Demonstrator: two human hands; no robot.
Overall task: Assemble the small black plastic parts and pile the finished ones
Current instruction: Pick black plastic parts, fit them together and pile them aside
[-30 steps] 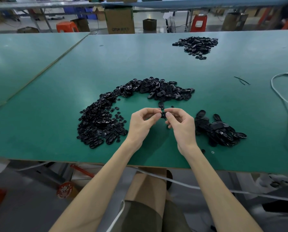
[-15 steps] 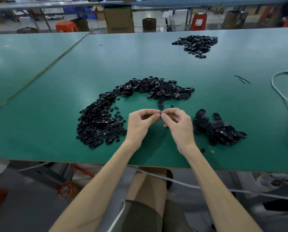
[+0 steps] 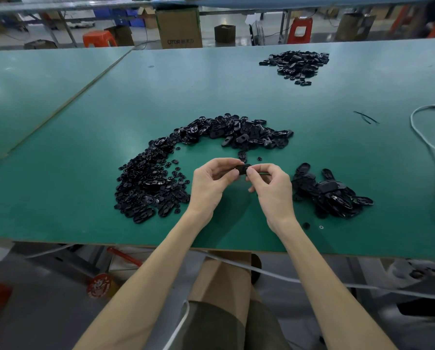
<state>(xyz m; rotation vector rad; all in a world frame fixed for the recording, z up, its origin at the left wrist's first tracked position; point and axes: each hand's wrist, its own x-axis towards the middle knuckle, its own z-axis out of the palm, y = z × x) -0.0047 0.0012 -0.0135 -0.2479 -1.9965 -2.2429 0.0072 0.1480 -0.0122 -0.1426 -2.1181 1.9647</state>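
Above the green table (image 3: 236,92), my left hand (image 3: 208,184) and my right hand (image 3: 272,190) pinch one small black oval plastic part (image 3: 242,169) between their fingertips. A curved heap of loose black parts (image 3: 165,173) arcs from the left of my hands round to behind them. To the right of my right hand lies a smaller pile of black oval pieces (image 3: 330,193). A single oval part (image 3: 242,156) lies just beyond my fingers.
Another pile of black parts (image 3: 296,64) sits far back on the right. A white cable (image 3: 428,145) runs along the table's right side, near a thin black strip (image 3: 365,117). Boxes and red stools stand beyond the table. The table's front edge runs under my forearms.
My fingertips were pressed together half a second ago; now they have parted slightly and the black oval part shows between them. Both hands stay in the same spot.
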